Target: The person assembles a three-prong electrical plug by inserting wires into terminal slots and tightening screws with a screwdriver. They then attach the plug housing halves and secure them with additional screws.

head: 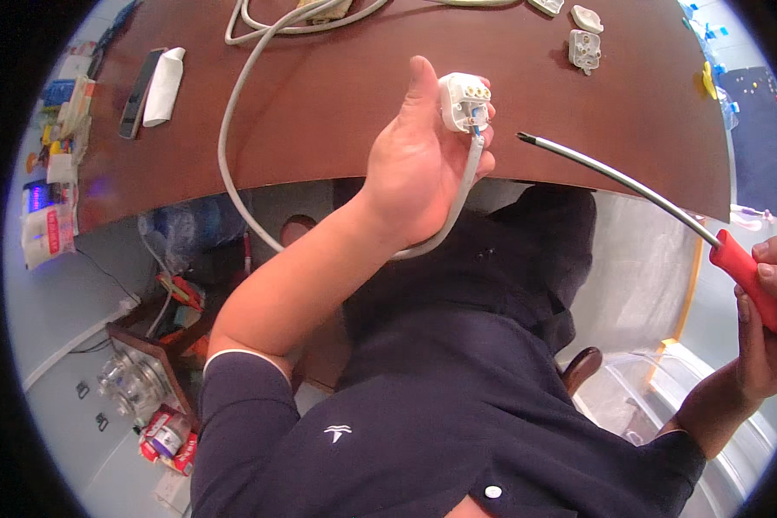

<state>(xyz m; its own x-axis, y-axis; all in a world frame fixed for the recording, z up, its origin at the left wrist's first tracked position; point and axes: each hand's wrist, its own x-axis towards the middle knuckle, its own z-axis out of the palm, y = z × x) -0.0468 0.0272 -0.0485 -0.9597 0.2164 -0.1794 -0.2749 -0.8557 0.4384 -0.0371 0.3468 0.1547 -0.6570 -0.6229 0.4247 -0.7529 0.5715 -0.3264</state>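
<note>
My left hand (411,162) holds a white electrical plug housing (456,107), its inside facing up. Three brass terminals line its upper part, and a blue wire lies within. From its lower end a white cable (460,194) runs down past my wrist, loops left and rises to the table's far side. In my right hand (774,311), at the right rim, is the red handle of a Phillips screwdriver (628,181). The dark tip points left toward the plug and stays apart from it.
On the brown table (311,129) lie white plastic plug parts (585,50) at the far right. A phone (141,94) and a folded white tissue (165,87) rest at the left. Coiled cable lies at the far edge. An open drawer (155,362) stands below left.
</note>
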